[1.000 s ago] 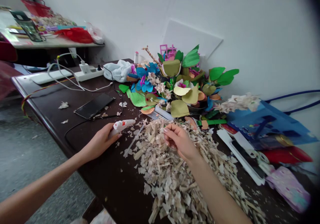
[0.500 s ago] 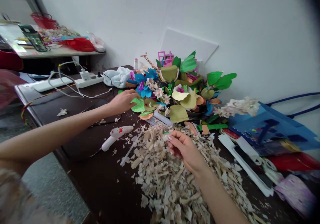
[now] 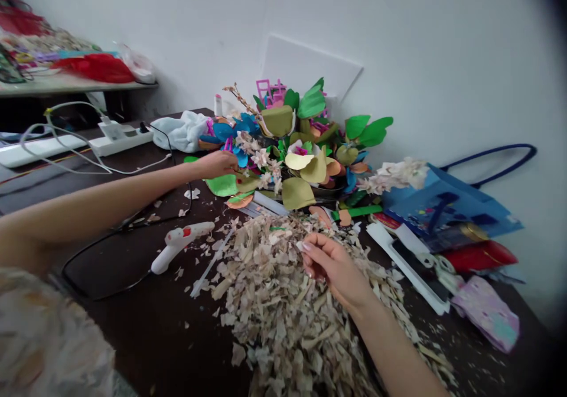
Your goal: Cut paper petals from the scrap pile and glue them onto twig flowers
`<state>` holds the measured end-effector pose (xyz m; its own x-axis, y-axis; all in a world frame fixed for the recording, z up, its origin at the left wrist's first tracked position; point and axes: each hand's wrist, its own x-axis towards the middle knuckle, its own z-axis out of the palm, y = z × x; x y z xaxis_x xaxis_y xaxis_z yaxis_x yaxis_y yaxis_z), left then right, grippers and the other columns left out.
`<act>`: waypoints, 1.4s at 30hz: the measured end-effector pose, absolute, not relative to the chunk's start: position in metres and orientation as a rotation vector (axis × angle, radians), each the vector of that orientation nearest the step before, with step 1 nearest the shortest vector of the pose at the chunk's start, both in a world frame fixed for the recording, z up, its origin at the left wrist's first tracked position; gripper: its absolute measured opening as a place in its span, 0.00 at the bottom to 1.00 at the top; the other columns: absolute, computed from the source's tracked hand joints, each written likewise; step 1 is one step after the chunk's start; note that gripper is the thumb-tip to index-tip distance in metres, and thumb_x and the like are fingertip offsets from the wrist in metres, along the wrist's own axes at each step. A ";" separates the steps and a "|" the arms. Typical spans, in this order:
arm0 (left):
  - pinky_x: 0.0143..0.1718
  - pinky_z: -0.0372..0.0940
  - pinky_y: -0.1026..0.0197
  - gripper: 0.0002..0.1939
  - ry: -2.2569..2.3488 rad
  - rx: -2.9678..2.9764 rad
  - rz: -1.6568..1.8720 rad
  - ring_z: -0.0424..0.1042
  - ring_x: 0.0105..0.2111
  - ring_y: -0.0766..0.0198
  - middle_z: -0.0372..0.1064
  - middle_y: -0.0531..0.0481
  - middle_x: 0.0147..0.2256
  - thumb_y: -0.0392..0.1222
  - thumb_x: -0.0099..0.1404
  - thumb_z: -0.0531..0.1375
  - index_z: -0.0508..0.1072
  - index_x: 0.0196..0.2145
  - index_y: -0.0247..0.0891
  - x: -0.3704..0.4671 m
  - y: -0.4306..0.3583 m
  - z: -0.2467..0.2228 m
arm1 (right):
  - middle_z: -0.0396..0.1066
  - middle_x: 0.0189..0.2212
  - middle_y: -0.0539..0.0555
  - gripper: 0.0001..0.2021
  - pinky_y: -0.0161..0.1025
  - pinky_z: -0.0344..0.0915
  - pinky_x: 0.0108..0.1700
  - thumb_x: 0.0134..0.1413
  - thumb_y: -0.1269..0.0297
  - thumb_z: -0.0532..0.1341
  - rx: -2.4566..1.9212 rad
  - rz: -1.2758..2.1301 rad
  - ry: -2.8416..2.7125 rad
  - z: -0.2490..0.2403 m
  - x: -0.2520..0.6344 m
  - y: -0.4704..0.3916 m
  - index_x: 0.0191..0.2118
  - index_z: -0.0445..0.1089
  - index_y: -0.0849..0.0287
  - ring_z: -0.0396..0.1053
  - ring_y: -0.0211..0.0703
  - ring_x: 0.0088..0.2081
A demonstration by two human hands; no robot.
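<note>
Hands work over a dark tabletop [image 3: 177, 338], positions given as on a clock face centred on the view. Just off centre at 5 o'clock, the person's right hand [image 3: 332, 264] hovers above a pile of pale flakes [image 3: 287, 326], thumb and forefinger pinched narrowly on one small pale scrap [image 3: 300, 246]. The pile spreads from the centre down through 6 o'clock to the bottom of the view.

Near centre at 9 to 10 o'clock, the left hand [image 3: 221, 165] reaches to the left edge of a heap of colourful artificial flowers [image 3: 301, 149], just above a bright green leaf [image 3: 221, 185]. Its fingertips are partly hidden; whether they grip anything cannot be told.

At 8 o'clock, a white glue gun [image 3: 170, 249] lies with its nozzle toward 2 o'clock, a clear stick [image 3: 212, 264] between it and the pile. Dark surface shows from there down to 7 o'clock, giving some room, bounded by a blurred pale shape [image 3: 48, 338] at lower left. On the right, a blue bag [image 3: 447, 202] at 3 o'clock and a white tray [image 3: 407, 267] at 4 crowd the pile's edge.
</note>
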<state>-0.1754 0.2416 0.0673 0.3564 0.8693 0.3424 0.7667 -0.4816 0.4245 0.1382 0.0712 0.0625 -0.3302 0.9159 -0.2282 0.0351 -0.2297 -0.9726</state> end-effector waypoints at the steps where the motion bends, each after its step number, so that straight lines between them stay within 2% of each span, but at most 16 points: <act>1: 0.35 0.55 0.74 0.10 1.429 2.459 0.735 0.62 0.30 0.75 0.69 0.57 0.27 0.36 0.60 0.56 0.70 0.26 0.25 -0.178 0.231 0.079 | 0.60 0.18 0.44 0.13 0.29 0.45 0.18 0.55 0.56 0.61 -1.193 1.630 -1.331 0.064 0.140 0.069 0.26 0.61 0.58 0.55 0.30 0.17; 5: 0.32 0.51 0.75 0.17 1.393 2.529 0.636 0.57 0.27 0.78 0.64 0.60 0.26 0.42 0.65 0.50 0.70 0.34 0.22 -0.187 0.180 0.116 | 0.60 0.18 0.44 0.13 0.29 0.47 0.18 0.56 0.57 0.60 -1.182 1.574 -1.377 0.073 0.146 0.055 0.26 0.61 0.58 0.55 0.30 0.18; 7: 0.28 0.49 0.75 0.15 1.453 2.471 0.662 0.55 0.24 0.78 0.60 0.60 0.23 0.43 0.64 0.53 0.71 0.33 0.25 -0.181 0.148 0.121 | 0.60 0.18 0.44 0.13 0.30 0.49 0.19 0.57 0.57 0.60 -1.167 1.547 -1.409 0.080 0.148 0.045 0.26 0.61 0.58 0.56 0.31 0.18; 11: 0.21 0.50 0.70 0.12 1.386 2.205 0.947 0.54 0.21 0.73 0.59 0.58 0.20 0.45 0.64 0.56 0.69 0.30 0.32 -0.142 0.079 0.105 | 0.60 0.20 0.45 0.11 0.31 0.54 0.22 0.58 0.58 0.59 -1.131 1.451 -1.514 0.098 0.151 0.022 0.27 0.63 0.57 0.58 0.32 0.20; 14: 0.24 0.56 0.68 0.10 1.274 2.135 0.992 0.60 0.24 0.69 0.64 0.53 0.23 0.43 0.64 0.55 0.68 0.29 0.35 -0.102 0.039 0.090 | 0.59 0.19 0.45 0.11 0.33 0.56 0.23 0.58 0.57 0.58 -1.157 1.307 -1.602 0.114 0.156 0.005 0.28 0.64 0.56 0.59 0.34 0.20; 16: 0.26 0.57 0.67 0.09 1.210 2.144 1.033 0.61 0.25 0.68 0.64 0.53 0.24 0.40 0.64 0.55 0.67 0.27 0.35 -0.080 0.022 0.083 | 0.58 0.18 0.45 0.11 0.34 0.56 0.21 0.58 0.56 0.58 -1.213 1.187 -1.658 0.123 0.161 -0.005 0.29 0.64 0.55 0.58 0.35 0.19; 22: 0.30 0.58 0.65 0.07 1.107 2.177 1.160 0.62 0.28 0.67 0.64 0.51 0.28 0.36 0.66 0.53 0.66 0.30 0.36 -0.046 0.005 0.066 | 0.54 0.17 0.45 0.10 0.34 0.49 0.19 0.60 0.57 0.55 -1.374 0.791 -1.846 0.133 0.168 -0.029 0.30 0.64 0.54 0.53 0.35 0.18; 30: 0.31 0.58 0.64 0.05 1.096 2.208 1.192 0.63 0.29 0.66 0.64 0.50 0.29 0.35 0.67 0.53 0.66 0.31 0.36 -0.042 0.000 0.055 | 0.55 0.16 0.45 0.06 0.33 0.50 0.19 0.59 0.66 0.54 -1.337 0.219 -2.040 0.126 0.162 -0.038 0.30 0.61 0.54 0.53 0.34 0.17; 37: 0.30 0.57 0.64 0.06 1.173 2.188 1.169 0.62 0.28 0.66 0.63 0.50 0.28 0.35 0.67 0.53 0.66 0.31 0.36 -0.042 -0.003 0.051 | 0.60 0.17 0.47 0.06 0.34 0.51 0.20 0.60 0.68 0.53 -1.317 0.043 -2.154 0.118 0.152 -0.032 0.32 0.62 0.56 0.57 0.35 0.17; 42: 0.31 0.58 0.63 0.07 1.191 2.214 1.154 0.62 0.29 0.66 0.63 0.50 0.29 0.35 0.67 0.52 0.66 0.30 0.36 -0.042 -0.003 0.050 | 0.60 0.17 0.47 0.07 0.34 0.49 0.21 0.60 0.71 0.51 -1.339 -0.047 -2.226 0.115 0.147 -0.026 0.31 0.62 0.56 0.56 0.34 0.16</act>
